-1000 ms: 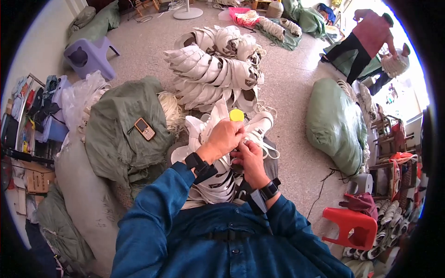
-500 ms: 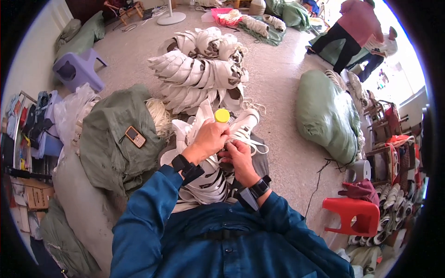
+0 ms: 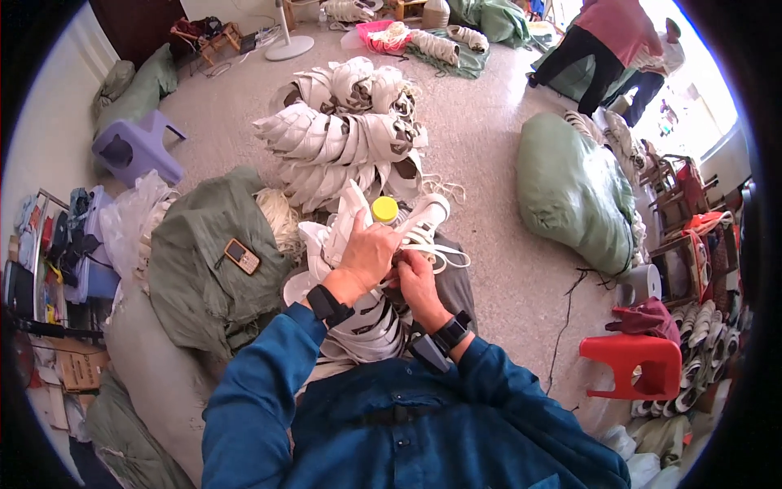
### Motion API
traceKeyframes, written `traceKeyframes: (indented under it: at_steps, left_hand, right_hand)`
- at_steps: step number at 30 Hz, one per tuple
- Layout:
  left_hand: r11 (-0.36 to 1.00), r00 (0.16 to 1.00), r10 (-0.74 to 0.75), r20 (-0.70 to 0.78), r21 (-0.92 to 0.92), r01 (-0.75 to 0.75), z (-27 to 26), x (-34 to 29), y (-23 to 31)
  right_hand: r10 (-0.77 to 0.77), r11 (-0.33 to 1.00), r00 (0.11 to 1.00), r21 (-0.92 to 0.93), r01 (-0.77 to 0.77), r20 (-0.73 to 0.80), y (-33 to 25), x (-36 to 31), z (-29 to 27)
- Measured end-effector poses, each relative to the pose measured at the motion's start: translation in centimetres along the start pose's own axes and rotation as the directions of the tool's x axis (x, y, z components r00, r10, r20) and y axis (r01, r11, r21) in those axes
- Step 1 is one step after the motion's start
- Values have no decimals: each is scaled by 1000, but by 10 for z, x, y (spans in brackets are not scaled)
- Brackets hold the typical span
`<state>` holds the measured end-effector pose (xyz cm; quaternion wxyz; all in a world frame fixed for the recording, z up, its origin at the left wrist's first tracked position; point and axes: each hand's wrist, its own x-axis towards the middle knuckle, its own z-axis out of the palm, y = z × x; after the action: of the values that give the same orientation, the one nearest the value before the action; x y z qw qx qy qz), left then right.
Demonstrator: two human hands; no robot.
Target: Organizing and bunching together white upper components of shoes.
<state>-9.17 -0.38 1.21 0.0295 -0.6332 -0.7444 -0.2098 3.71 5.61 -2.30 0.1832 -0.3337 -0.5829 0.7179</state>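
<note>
Both my hands meet over white shoe uppers (image 3: 371, 326) piled at my lap. My left hand (image 3: 366, 254) is closed at the thumb side, its index finger stretched away from me; what it pinches is hidden. My right hand (image 3: 418, 284) has its fingertips pressed together by a white shoelace (image 3: 452, 259), whose loops hang out to the right. A pale shoe upper (image 3: 432, 212) with a rounded toe lies just beyond the hands. Behind my left hand stands a container with a yellow lid (image 3: 384, 209).
A big mound of strung shoe uppers (image 3: 342, 130) lies ahead on the floor. To the left, a phone (image 3: 242, 256) rests on a green sack (image 3: 204, 285). At right are a stuffed green sack (image 3: 570, 196) and a red stool (image 3: 631, 363). Two people bend over at the far right.
My left index finger has straightened out from its curled position. The right hand stays close beside it. My view has shifted slightly, and the person in pink bends lower.
</note>
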Motion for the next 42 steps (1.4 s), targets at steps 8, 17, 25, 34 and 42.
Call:
traceKeyframes:
  at_steps: [8,17,25,34,42]
  left_hand:
    - [984,1000,-30,-3,177,30,-1,-10,12]
    - [923,1000,5,15,385,-11,4,-12,12]
    - [957,1000,-10,-5,291,12,-4,-11,13]
    - [977,978,-210,-9,21,210,-4,4,21]
    - [974,975,-222,18,-50,222,-4,11,17]
  right_hand:
    - [-151,979,989,-139,148,-9,10,7,0]
    - [-83,976,997,-204,82,2,-13,-2,-4]
    - [31,323,995,-943,80,95,-16,-95,-172]
    - [-218,646,974,-758,95,-64,-13,-98,-152]
    - [-506,491,855,-777,395,115,-25,-73,-107]
